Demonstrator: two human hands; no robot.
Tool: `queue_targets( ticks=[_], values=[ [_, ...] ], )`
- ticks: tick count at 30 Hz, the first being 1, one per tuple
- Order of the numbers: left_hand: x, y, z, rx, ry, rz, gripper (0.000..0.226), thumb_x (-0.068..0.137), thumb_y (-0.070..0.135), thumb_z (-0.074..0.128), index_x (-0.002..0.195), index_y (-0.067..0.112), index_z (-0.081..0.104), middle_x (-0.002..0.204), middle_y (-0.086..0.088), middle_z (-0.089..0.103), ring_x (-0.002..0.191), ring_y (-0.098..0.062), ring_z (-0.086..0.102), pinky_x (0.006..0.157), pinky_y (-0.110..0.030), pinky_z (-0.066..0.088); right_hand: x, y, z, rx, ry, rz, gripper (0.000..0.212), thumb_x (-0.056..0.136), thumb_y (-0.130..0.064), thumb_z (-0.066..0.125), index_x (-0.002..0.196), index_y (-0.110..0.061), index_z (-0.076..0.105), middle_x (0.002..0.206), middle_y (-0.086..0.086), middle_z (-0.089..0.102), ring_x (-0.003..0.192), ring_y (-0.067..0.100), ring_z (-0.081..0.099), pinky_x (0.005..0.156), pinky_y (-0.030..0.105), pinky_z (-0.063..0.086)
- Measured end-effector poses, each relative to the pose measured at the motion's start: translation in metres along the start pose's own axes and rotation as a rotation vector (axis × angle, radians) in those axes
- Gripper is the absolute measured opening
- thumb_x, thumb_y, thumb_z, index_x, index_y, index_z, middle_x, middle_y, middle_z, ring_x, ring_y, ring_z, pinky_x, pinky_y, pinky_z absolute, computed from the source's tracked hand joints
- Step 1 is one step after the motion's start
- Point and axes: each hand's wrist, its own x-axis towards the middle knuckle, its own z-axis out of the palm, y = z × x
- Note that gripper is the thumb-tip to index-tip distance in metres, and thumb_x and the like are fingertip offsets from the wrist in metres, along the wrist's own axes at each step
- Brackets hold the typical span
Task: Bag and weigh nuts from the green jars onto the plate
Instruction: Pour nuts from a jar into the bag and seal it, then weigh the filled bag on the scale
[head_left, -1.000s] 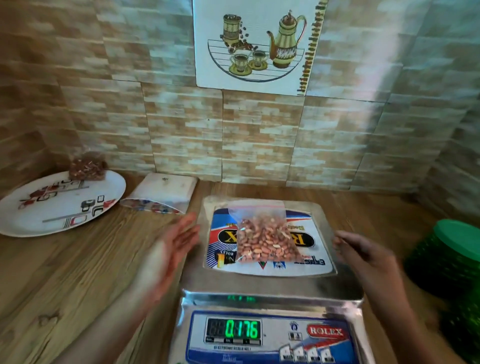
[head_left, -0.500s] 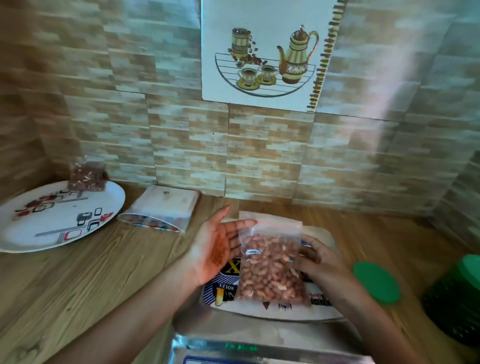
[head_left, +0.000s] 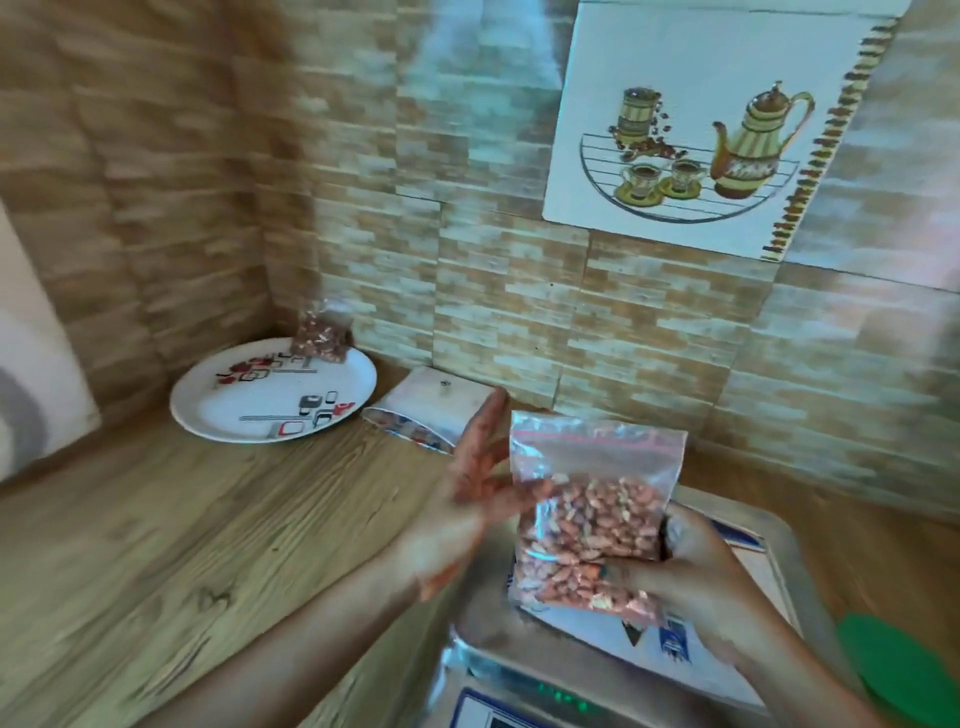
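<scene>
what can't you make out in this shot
- Reading on the scale: head view, the display is cut off by the bottom edge.
- Seal of the bag of peanuts: motion blur, cannot tell if it is zipped.
- Fingers of the right hand: hidden behind the bag.
- green lid: cut off by the right edge.
- small bag on the plate: contents too blurred.

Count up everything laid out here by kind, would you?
Nut bags: 2, the held bag and the plated bag
Plate: 1
Scale: 1
White pouch: 1
Green lid: 1
Total: 6
</scene>
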Motion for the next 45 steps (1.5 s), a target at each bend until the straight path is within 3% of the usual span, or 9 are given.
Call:
queue_targets(
  ticks=[3, 7, 13, 20, 24, 33, 37, 42, 45],
  values=[
    [-0.012, -0.005, -0.032, 0.096, -0.013, -0.089, 0.111, 0.05, 0.024, 0.086, 0.139, 0.042, 0.022, 0.129, -0.005, 0.053, 0.109, -0.022, 0.062, 0.089, -0.038, 0.052, 0.017, -0.008, 0.024, 0.006, -0.028, -0.025, 0.103, 0.003, -0.041, 0.093, 0.094, -0.005, 0.062, 0.085, 0.003, 0.074, 0.077, 0.013, 0.071, 0.058, 0.019, 0.053],
    [-0.026, 0.003, -0.074, 0.159, 0.023, -0.149, 0.074, 0.047, 0.022, 0.082, 0.115, 0.025, 0.054, 0.097, -0.002, 0.07, 0.084, -0.015, 0.067, 0.077, -0.031, 0.055, 0.048, -0.012, 0.067, -0.006, -0.065, -0.029, 0.102, 0.005, -0.044, 0.093, 0.095, -0.008, 0.062, 0.087, 0.001, 0.074, 0.079, 0.012, 0.07, 0.059, 0.019, 0.053],
    [-0.032, 0.035, -0.157, 0.262, 0.129, -0.154, 0.042, 0.07, 0.007, 0.079, 0.109, 0.01, 0.063, 0.101, -0.006, 0.067, 0.084, -0.016, 0.062, 0.069, -0.024, 0.052, 0.107, -0.007, 0.147, -0.031, -0.087, -0.021, 0.103, 0.012, -0.044, 0.094, 0.102, -0.007, 0.062, 0.092, 0.0, 0.074, 0.085, 0.012, 0.07, 0.064, 0.017, 0.052],
    [-0.014, 0.065, -0.289, 0.295, 0.215, -0.145, 0.029, 0.073, -0.004, 0.073, 0.093, 0.017, 0.066, 0.083, 0.005, 0.069, 0.073, -0.004, 0.064, 0.062, -0.019, 0.052, 0.2, 0.004, 0.256, -0.103, -0.081, 0.004, 0.043, 0.067, 0.011, 0.074, 0.105, -0.005, 0.061, 0.101, 0.009, 0.071, 0.092, 0.02, 0.067, 0.074, 0.023, 0.055],
    [0.019, 0.071, -0.362, 0.314, 0.245, -0.131, 0.035, 0.072, -0.012, 0.07, 0.092, 0.016, 0.062, 0.086, 0.002, 0.065, 0.076, -0.009, 0.061, 0.064, -0.023, 0.055, 0.259, 0.019, 0.31, -0.11, -0.006, -0.053, 0.048, 0.069, 0.011, 0.072, 0.111, -0.006, 0.057, 0.105, 0.009, 0.066, 0.095, 0.02, 0.062, 0.076, 0.018, 0.053],
    [0.116, 0.051, -0.47, 0.285, 0.312, -0.104, 0.037, 0.076, -0.021, 0.059, 0.091, 0.013, 0.061, 0.07, 0.008, 0.069, 0.061, -0.002, 0.064, 0.055, -0.017, 0.051, 0.397, 0.054, 0.363, -0.154, 0.203, -0.106, 0.051, 0.065, 0.015, 0.074, 0.11, -0.003, 0.058, 0.101, 0.01, 0.066, 0.095, 0.025, 0.061, 0.085, 0.036, 0.049],
    [0.166, 0.031, -0.505, 0.27, 0.356, -0.083, 0.034, 0.074, -0.023, 0.058, 0.098, 0.001, 0.055, 0.073, 0.004, 0.066, 0.074, -0.015, 0.059, 0.057, -0.013, 0.049, 0.457, 0.071, 0.373, -0.179, 0.282, -0.11, 0.055, 0.064, 0.01, 0.078, 0.114, -0.001, 0.058, 0.105, 0.01, 0.066, 0.102, 0.029, 0.061, 0.087, 0.047, 0.051],
    [0.207, 0.006, -0.532, 0.291, 0.384, -0.064, 0.047, 0.065, -0.018, 0.069, 0.108, -0.006, 0.057, 0.088, -0.008, 0.062, 0.08, -0.016, 0.059, 0.06, -0.016, 0.051, 0.503, 0.098, 0.378, -0.203, 0.389, -0.08, 0.066, 0.065, 0.009, 0.078, 0.124, 0.0, 0.051, 0.107, 0.011, 0.064, 0.096, 0.021, 0.061, 0.067, 0.014, 0.049],
    [0.221, -0.006, -0.54, 0.319, 0.391, -0.068, 0.042, 0.073, -0.018, 0.064, 0.112, -0.004, 0.058, 0.083, 0.001, 0.062, 0.076, -0.01, 0.059, 0.055, -0.01, 0.049, 0.516, 0.106, 0.381, -0.265, 0.407, -0.073, 0.059, 0.066, 0.004, 0.079, 0.118, -0.01, 0.055, 0.104, 0.007, 0.066, 0.093, 0.02, 0.062, 0.074, 0.022, 0.049]
  ],
)
